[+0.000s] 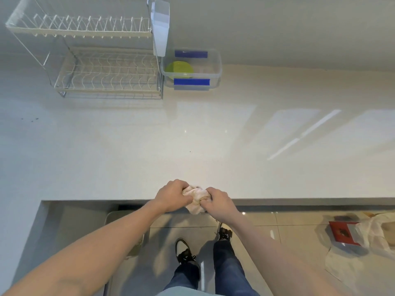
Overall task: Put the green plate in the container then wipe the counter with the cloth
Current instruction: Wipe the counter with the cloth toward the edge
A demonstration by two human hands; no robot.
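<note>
The green plate (179,69) lies inside the clear plastic container (216,67) with blue clips, at the back of the white counter (192,133). A bunched pale cloth (196,197) hangs over the counter's front edge. My left hand (172,196) grips its left side. My right hand (219,201) grips its right side. Both hands sit close together, well in front of the container.
A two-tier wire dish rack (102,60) stands at the back left, with a white holder (160,26) on its right end. Small dark specks (32,119) mark the counter's left. Below the counter edge are floor tiles, my shoes, a red box (344,233) and plastic bags.
</note>
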